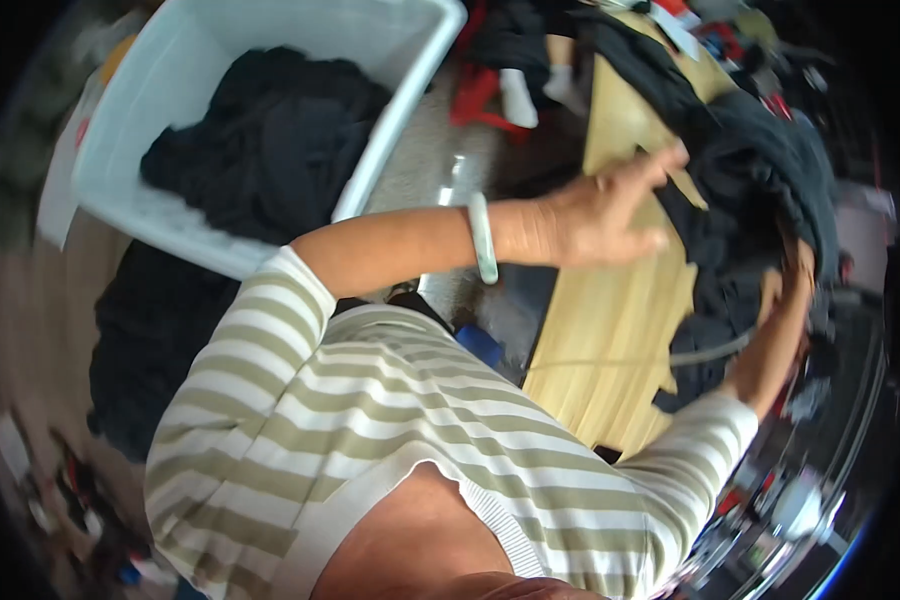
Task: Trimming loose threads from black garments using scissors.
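Note:
My left hand (pixel 610 210) reaches out over a pale wooden table (pixel 610 340), fingers spread, its fingertips touching the edge of a dark garment (pixel 760 160) that lies heaped on the table. A pale green bangle (pixel 482 238) sits on that wrist. My right hand (pixel 792 285) is at the right side of the same dark garment, and its fingers are buried in the cloth, so the grip is partly hidden. Both arms wear short striped sleeves of white and olive.
A white plastic laundry basket (pixel 370 150) holding dark clothes (pixel 270 140) stands at the upper left. More dark cloth (pixel 150 340) lies on the floor below it. Red and white items (pixel 500 85) lie on the floor beyond the table. Small clutter sits at the lower right.

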`<state>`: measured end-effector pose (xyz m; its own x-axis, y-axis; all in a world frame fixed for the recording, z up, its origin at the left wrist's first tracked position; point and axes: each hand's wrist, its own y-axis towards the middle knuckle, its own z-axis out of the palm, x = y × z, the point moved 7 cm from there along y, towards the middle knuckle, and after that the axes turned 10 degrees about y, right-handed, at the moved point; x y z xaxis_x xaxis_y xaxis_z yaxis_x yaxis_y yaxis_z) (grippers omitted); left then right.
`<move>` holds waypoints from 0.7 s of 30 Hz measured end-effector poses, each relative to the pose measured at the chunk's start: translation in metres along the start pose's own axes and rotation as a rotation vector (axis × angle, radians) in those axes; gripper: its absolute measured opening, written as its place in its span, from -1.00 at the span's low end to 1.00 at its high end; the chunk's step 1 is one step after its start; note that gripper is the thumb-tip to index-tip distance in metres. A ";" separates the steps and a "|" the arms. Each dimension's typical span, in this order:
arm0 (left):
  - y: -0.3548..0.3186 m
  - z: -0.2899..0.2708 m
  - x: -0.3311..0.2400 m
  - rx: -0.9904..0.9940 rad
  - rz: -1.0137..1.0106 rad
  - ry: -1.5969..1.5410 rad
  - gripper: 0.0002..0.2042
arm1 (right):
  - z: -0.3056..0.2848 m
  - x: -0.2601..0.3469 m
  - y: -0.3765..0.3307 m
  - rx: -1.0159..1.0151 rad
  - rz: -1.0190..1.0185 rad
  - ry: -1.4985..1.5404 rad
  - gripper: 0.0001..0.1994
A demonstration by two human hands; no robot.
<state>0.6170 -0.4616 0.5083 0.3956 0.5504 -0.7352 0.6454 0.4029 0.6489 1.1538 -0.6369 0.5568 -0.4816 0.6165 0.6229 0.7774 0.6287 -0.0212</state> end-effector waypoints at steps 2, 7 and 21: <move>-0.035 0.003 0.018 0.185 -0.014 0.065 -0.34 | 0.039 -0.029 -0.035 0.105 0.140 -0.206 -0.56; -0.177 -0.042 0.122 0.305 -0.551 0.081 -0.54 | 0.190 -0.141 -0.139 0.255 0.578 -0.030 -0.81; -0.394 -0.317 0.267 -0.262 -1.475 0.791 -0.44 | 0.556 0.211 -0.338 0.939 0.116 0.108 -0.73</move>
<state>0.2608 -0.2413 0.1180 -0.8521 -0.2052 -0.4814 -0.0102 0.9262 -0.3768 0.5647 -0.4560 0.2608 -0.3454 0.6812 0.6456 0.1522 0.7194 -0.6777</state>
